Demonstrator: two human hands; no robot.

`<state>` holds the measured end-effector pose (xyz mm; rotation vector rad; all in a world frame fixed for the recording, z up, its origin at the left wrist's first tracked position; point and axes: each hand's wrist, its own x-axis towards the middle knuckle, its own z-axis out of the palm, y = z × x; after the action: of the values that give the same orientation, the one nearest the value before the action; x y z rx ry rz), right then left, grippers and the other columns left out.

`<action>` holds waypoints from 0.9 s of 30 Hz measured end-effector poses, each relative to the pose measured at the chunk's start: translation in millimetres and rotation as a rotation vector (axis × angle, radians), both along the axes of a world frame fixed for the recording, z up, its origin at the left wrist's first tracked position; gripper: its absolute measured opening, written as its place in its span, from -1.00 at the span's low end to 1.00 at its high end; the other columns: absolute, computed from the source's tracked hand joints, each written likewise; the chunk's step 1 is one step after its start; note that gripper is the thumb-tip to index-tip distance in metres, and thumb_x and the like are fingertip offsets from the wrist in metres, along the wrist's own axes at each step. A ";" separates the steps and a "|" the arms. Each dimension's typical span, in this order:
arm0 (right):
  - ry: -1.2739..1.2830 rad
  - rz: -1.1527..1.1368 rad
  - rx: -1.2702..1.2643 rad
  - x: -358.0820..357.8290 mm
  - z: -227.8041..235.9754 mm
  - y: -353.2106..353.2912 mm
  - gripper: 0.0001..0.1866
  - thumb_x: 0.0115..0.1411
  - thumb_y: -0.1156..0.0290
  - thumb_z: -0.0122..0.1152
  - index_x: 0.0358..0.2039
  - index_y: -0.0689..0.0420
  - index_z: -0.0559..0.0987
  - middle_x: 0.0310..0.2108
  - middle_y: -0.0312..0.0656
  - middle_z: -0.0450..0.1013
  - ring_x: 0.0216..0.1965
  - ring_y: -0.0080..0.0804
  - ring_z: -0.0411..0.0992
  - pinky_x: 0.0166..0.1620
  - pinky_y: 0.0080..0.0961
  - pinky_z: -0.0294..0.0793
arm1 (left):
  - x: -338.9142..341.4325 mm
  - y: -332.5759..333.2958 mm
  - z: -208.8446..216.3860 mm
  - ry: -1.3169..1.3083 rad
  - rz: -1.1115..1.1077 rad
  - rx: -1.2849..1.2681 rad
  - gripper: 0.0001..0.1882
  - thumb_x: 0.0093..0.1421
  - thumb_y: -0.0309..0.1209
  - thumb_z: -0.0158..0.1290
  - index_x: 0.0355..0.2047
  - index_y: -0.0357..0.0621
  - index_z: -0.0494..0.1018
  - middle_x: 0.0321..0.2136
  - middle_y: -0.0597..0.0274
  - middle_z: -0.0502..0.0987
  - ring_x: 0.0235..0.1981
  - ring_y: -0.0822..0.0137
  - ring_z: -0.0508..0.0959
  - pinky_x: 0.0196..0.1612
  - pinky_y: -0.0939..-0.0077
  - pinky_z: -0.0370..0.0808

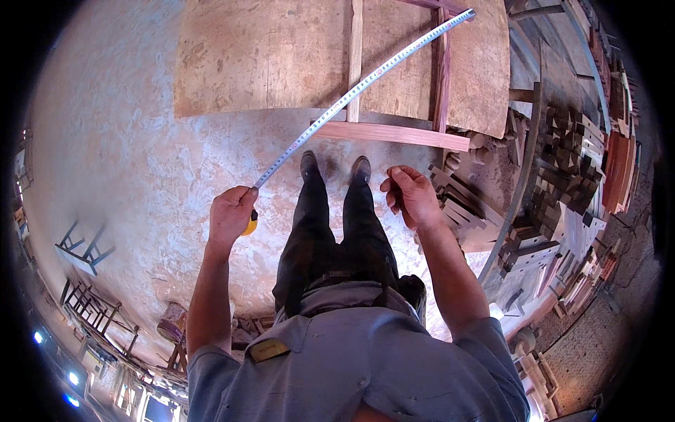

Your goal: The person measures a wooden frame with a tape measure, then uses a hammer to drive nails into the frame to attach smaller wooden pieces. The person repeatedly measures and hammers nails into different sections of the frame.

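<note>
My left hand (232,212) is closed around a tape measure, and part of its yellow case (250,224) shows below the fingers. The long white blade (337,105) runs out from the thumb, slanting up to the far right. It passes over a wooden frame (390,133) of reddish and pale bars, and its tip ends past the far right bar. My right hand (410,197) hangs to the right of my legs, short of the frame's near bar. Its fingers are loosely curled and apart, with nothing visible in them.
Under the frame lies a large plywood sheet (246,63). On the right are cut wooden pieces (460,200) and stacked dark blocks (569,155) beside a long beam (524,162). A small blue stand (84,250) and a bucket (172,320) are on the left.
</note>
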<state>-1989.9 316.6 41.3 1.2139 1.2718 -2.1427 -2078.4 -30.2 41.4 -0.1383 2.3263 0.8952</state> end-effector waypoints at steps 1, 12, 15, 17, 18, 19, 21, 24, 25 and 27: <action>0.001 0.001 0.002 -0.7 0.9 -0.1 -0.78 0.28 0.28 0.07 -0.28 0.19 0.45 -0.53 -0.20 0.49 -0.69 -0.58 0.35 -0.70 -0.64 0.27 | 0.1 -0.8 -1.0 0.017 -0.019 -0.006 -0.77 0.19 -0.32 0.06 -0.51 -0.23 0.48 -0.68 0.11 0.45 -0.66 0.27 0.47 -0.55 0.40 0.34; 0.008 -0.014 -0.002 -1.8 0.8 1.0 -0.79 0.27 0.29 0.07 -0.31 0.19 0.44 -0.54 -0.20 0.48 -0.70 -0.58 0.35 -0.70 -0.64 0.27 | -0.2 -2.1 -5.1 0.059 -0.048 0.016 -0.78 0.19 -0.32 0.06 -0.50 -0.22 0.49 -0.68 0.11 0.46 -0.65 0.25 0.48 -0.55 0.39 0.35; -0.006 -0.008 0.001 -2.4 0.0 0.9 -0.79 0.27 0.29 0.07 -0.30 0.19 0.44 -0.53 -0.20 0.48 -0.70 -0.58 0.35 -0.70 -0.64 0.27 | 1.8 -3.9 -9.1 0.027 -0.010 0.036 -0.77 0.19 -0.32 0.05 -0.50 -0.22 0.48 -0.68 0.12 0.46 -0.65 0.27 0.49 -0.55 0.40 0.36; -0.013 -0.006 -0.001 -2.9 -0.4 0.8 -0.79 0.27 0.28 0.07 -0.29 0.19 0.44 -0.53 -0.20 0.48 -0.69 -0.58 0.35 -0.69 -0.64 0.28 | 1.5 -3.0 -7.6 0.024 -0.018 0.018 -0.77 0.19 -0.32 0.05 -0.51 -0.22 0.48 -0.68 0.13 0.46 -0.65 0.27 0.49 -0.55 0.40 0.36; -0.013 -0.006 -0.004 -2.8 -0.8 0.7 -0.78 0.27 0.28 0.07 -0.28 0.20 0.44 -0.53 -0.20 0.48 -0.69 -0.57 0.35 -0.69 -0.64 0.28 | 1.4 -2.6 -7.4 0.023 -0.023 0.010 -0.77 0.20 -0.32 0.05 -0.51 -0.22 0.48 -0.68 0.13 0.46 -0.65 0.28 0.49 -0.55 0.40 0.36; -0.014 -0.007 -0.007 -2.7 -1.2 0.7 -0.78 0.27 0.28 0.07 -0.28 0.20 0.44 -0.53 -0.20 0.48 -0.69 -0.57 0.35 -0.69 -0.63 0.28 | 1.3 -2.6 -7.6 0.024 -0.024 0.011 -0.76 0.20 -0.32 0.05 -0.51 -0.22 0.47 -0.68 0.13 0.46 -0.65 0.28 0.49 -0.55 0.40 0.36; -0.009 -0.006 -0.010 -2.3 -2.2 0.7 -0.78 0.27 0.28 0.07 -0.27 0.20 0.44 -0.53 -0.20 0.48 -0.69 -0.57 0.35 -0.69 -0.63 0.28 | 1.3 -2.7 -8.1 0.025 -0.028 0.012 -0.76 0.20 -0.32 0.05 -0.52 -0.22 0.47 -0.69 0.13 0.46 -0.66 0.28 0.49 -0.55 0.40 0.36; -0.005 -0.004 -0.011 -1.8 -2.7 0.8 -0.77 0.27 0.28 0.07 -0.27 0.21 0.45 -0.53 -0.20 0.48 -0.68 -0.57 0.35 -0.69 -0.63 0.28 | 2.0 -3.0 -9.2 0.025 -0.025 0.015 -0.76 0.20 -0.32 0.05 -0.51 -0.22 0.47 -0.69 0.13 0.46 -0.66 0.28 0.49 -0.55 0.40 0.36; -0.005 -0.003 -0.012 -1.8 -2.8 0.8 -0.77 0.27 0.28 0.07 -0.27 0.21 0.45 -0.53 -0.20 0.48 -0.68 -0.57 0.35 -0.69 -0.63 0.28 | 1.8 -2.5 -8.8 0.025 -0.027 0.012 -0.77 0.20 -0.32 0.05 -0.51 -0.22 0.48 -0.69 0.13 0.46 -0.66 0.28 0.49 -0.55 0.40 0.36; -0.014 -0.008 -0.007 -2.5 -2.2 0.2 -0.77 0.27 0.28 0.07 -0.27 0.21 0.45 -0.53 -0.20 0.48 -0.68 -0.57 0.35 -0.69 -0.63 0.29 | 0.7 -0.8 -7.0 0.025 -0.032 0.005 -0.77 0.20 -0.32 0.05 -0.50 -0.22 0.48 -0.69 0.13 0.46 -0.66 0.29 0.49 -0.55 0.41 0.37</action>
<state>-1992.3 316.9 39.1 1.2304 1.2547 -2.1392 -2077.7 -31.1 34.3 -0.0884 2.3425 0.8916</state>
